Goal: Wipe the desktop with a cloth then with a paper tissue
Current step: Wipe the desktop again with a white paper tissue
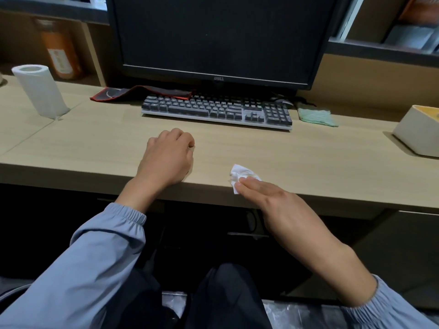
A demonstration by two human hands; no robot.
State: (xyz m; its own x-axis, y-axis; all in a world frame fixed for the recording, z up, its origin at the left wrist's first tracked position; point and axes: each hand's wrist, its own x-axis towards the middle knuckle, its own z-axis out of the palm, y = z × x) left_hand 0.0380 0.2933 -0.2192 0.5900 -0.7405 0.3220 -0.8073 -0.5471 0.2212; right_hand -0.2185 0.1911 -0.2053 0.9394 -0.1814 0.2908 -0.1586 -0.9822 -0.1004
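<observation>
My right hand (273, 198) lies flat, fingers straight, pressing a crumpled white paper tissue (240, 174) at the front edge of the smooth pale-wood desktop (308, 157). My left hand (168, 155) rests further left, fingers curled under, holding nothing I see.

On the desktop (95, 143), the keyboard (216, 111) is placed before the monitor (218, 32). The mouse pad (140, 92) is laid behind its left end, the cloth (317, 116) just beside its right end. The paper roll (40, 91) is stood far left, the box (418, 134) far right. The paper tissue (240, 173) is pressed under the right hand (273, 198) at the front edge.
</observation>
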